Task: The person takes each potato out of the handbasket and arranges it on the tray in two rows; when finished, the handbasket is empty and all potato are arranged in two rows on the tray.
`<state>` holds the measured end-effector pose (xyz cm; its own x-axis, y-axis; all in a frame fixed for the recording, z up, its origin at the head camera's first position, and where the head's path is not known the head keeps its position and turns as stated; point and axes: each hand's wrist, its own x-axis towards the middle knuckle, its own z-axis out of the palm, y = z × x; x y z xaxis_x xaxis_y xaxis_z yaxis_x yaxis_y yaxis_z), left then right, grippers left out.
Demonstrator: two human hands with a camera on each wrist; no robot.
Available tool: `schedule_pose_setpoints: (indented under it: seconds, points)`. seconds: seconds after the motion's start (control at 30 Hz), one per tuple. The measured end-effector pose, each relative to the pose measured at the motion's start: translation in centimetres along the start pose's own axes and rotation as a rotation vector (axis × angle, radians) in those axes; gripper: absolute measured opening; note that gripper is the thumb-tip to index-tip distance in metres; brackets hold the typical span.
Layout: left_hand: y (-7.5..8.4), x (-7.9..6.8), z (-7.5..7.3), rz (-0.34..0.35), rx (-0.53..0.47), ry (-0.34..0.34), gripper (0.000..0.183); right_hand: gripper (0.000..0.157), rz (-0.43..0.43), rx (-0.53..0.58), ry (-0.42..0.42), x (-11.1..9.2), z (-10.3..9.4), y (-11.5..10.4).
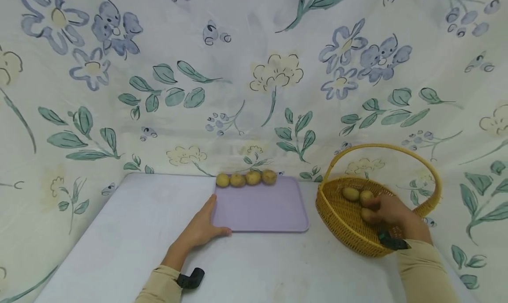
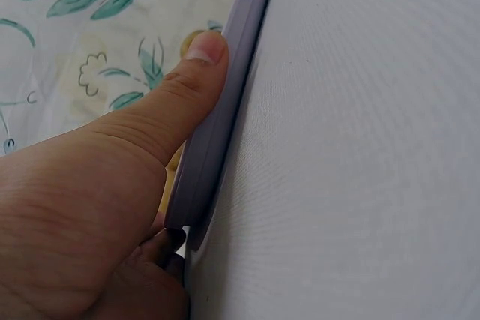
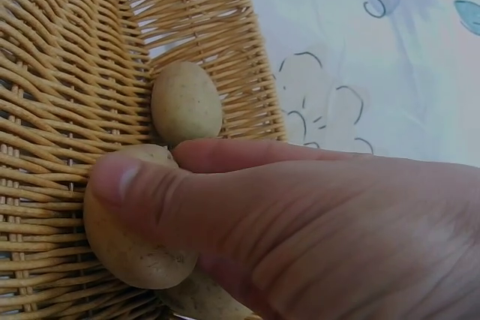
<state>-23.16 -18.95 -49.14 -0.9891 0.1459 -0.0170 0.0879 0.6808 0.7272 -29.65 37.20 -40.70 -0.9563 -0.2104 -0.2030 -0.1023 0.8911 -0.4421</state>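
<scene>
My left hand [image 1: 200,228] grips the near left corner of a lilac tray [image 1: 262,210], its thumb [image 2: 206,49] over the front rim and its fingers along the left side. Several potatoes [image 1: 238,180] stand in a row along the tray's far edge, starting from the left corner. Inside a wicker basket [image 1: 337,221], my right hand [image 1: 390,212] pinches a potato [image 3: 142,249] between thumb and fingers. Another potato [image 3: 186,103] lies just beyond it against the basket wall. A further potato [image 3: 202,297] shows partly under the hand.
The basket's tall arched handle [image 1: 381,146] rises over the right hand. A white table [image 1: 262,267] carries tray and basket, and a floral cloth [image 1: 254,73] hangs close behind its far edge. A dark band with a small device [image 1: 191,278] is on the left wrist.
</scene>
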Motion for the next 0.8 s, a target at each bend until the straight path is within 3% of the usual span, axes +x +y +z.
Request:
schedule_pose_setpoints:
  seconds: [0.3, 0.5, 0.8]
  points:
    - [-0.18, 0.16, 0.05, -0.003, -0.005, 0.004, 0.132, 0.042, -0.089, -0.113, 0.011, 0.35, 0.26, -0.31]
    - [-0.13, 0.18, -0.03, 0.000, -0.003, 0.007, 0.131, 0.043, -0.122, -0.165, 0.013, 0.54, 0.75, -0.32]
    - [-0.04, 0.05, -0.02, 0.003, -0.013, 0.008, 0.131, 0.037, -0.123, -0.155, 0.017, 0.38, 0.61, -0.45]
